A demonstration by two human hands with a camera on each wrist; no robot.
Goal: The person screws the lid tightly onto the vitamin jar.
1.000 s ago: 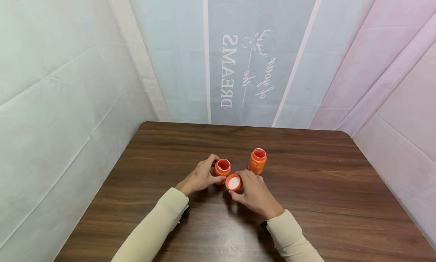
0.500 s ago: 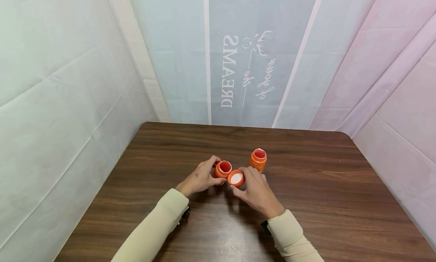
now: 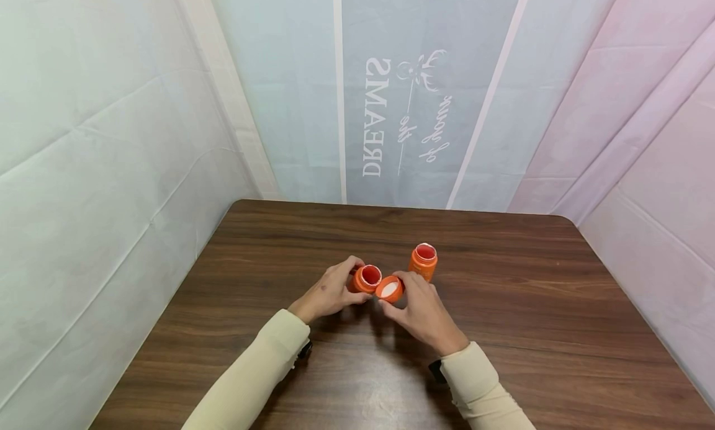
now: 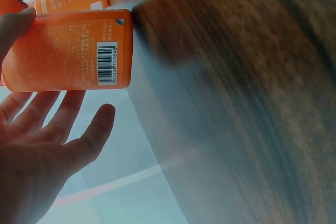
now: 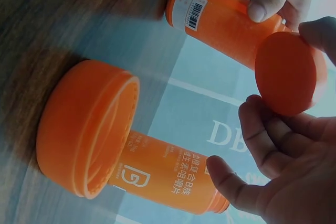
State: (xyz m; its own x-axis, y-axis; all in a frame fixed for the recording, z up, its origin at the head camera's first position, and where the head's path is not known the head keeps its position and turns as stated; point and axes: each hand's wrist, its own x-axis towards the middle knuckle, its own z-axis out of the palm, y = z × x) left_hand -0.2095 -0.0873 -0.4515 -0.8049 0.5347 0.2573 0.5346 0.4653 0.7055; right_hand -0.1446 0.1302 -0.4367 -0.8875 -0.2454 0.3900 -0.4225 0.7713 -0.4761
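Observation:
My left hand (image 3: 328, 288) holds an uncapped orange bottle (image 3: 364, 286) between thumb and fingers, its red-lined mouth facing up. In the left wrist view this bottle (image 4: 68, 51) shows small print and a barcode near its base. My right hand (image 3: 424, 313) pinches an orange screw cap (image 3: 398, 293) by its edge, white inside tilted up toward the bottle's neck. Its smooth orange top (image 5: 286, 74) shows in the right wrist view. Just beyond the right fingers stands a second open orange bottle (image 3: 422, 262), its lower part hidden behind that hand.
Another orange cap (image 5: 68, 124) rests on the table near the right wrist; the right hand and forearm hide it from the head view. The dark wood table (image 3: 503, 281) has printed cloth (image 3: 413, 20) behind it and pale cloth (image 3: 112, 169) at the sides.
The right hand has raised the cap slightly away and to the right, tipping it more toward the bottle. The held bottle has shifted slightly right. The second bottle stays put.

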